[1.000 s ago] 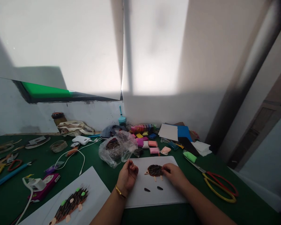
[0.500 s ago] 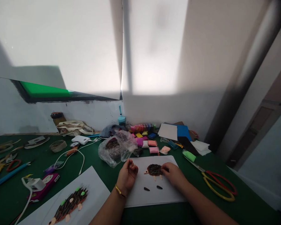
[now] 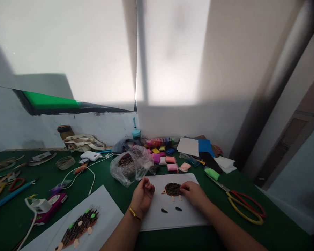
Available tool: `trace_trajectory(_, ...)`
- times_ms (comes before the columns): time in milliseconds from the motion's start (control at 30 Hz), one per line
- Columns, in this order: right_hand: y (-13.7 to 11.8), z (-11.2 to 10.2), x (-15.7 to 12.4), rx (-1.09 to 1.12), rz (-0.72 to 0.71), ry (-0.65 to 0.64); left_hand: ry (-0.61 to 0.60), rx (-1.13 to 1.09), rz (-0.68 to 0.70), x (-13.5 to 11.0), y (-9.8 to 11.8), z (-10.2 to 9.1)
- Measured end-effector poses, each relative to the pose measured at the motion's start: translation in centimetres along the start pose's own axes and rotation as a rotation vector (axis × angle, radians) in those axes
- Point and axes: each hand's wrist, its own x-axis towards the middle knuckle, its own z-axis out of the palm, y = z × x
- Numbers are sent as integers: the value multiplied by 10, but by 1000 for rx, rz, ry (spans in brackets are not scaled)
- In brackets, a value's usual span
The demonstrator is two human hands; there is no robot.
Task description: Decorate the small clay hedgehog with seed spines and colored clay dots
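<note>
Head view: is looking down across a green-topped bench (image 3: 172, 240) toward a pale wall, with both forearms reaching in from the bottom edge.

Main piece: a small clay hedgehog (image 3: 172, 190) with a dark textured body, peach feet and a peach snout is lying on a white card (image 3: 157, 219), between the two hands.

Right grip (image 3: 195, 195): is curling over the hedgehog's rear end, its fingertips (image 3: 183, 187) touching the clay; I cannot tell whether they are pinching it or only pressing on it.

Left grip (image 3: 142, 197): is resting half-curled at the card's left side, apart from the hedgehog and holding nothing, with a gold bangle (image 3: 134, 213) circling the wrist.

Loose pieces: two dark seed-shaped bits (image 3: 164, 211) are lying on the card below the hedgehog, well clear of both hands.

Around them: a larger spiky hedgehog (image 3: 77, 226) is lying on a white sheet (image 3: 107, 209) at the left, a crumpled plastic bag (image 3: 129, 167) is sitting just behind the card, packets of coloured clay (image 3: 162, 155) are piling up beyond it, and yellow-and-red scissors (image 3: 240, 205) are lying to the right.

Hard to make out: the hedgehog's rear end is hiding behind the right fingers, the dark contents of the bag are blurring behind the plastic, and the larger hedgehog is cut off by the bottom edge.
</note>
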Motion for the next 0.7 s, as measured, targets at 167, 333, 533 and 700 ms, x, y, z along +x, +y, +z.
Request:
trace_trajectory(167,3,-6,-3,4,-56,20,-3,-6,-11,0,1,0)
trace_trajectory(333,5,-9,-3,-52,-127,28,5,-3,-8,-1,1,0)
trace_trajectory(533,6,-7,-3,-68,-114,34,-9,-1,-15,-1,1,1)
trace_trajectory(700,3,-5,-3,-71,-119,9,-5,-4,-21,-1,1,2)
